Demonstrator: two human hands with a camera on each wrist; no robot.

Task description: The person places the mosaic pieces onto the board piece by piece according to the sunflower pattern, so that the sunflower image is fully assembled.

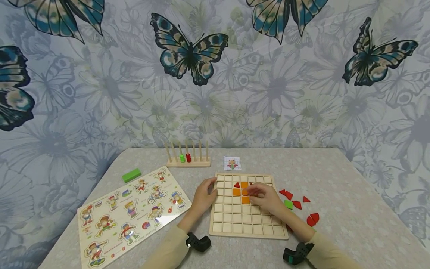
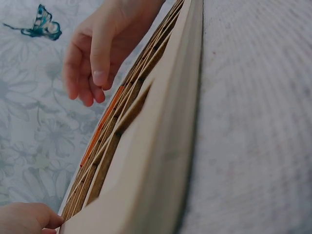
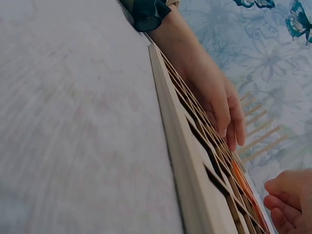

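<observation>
A wooden grid board (image 1: 231,228) lies flat on the table, with orange squares (image 1: 245,200) and an orange round piece (image 1: 244,192) in its upper middle cells. One red triangle (image 1: 236,185) sits beside the top orange square; a bit of red also shows by the right fingers. My left hand (image 1: 204,195) rests at the board's left edge, its fingers touching the rim. Above the orange pieces hovers my right hand (image 1: 265,197), fingers loosely bent. In the left wrist view, no piece shows between the right hand's (image 2: 100,53) thumb and fingers.
Red pieces (image 1: 296,204) and a green piece (image 1: 288,204) lie scattered right of the board. A small pattern card (image 1: 232,163) and a peg stand (image 1: 195,163) with rings are behind it. To the left are a picture puzzle board (image 1: 131,224) and a green block (image 1: 131,175).
</observation>
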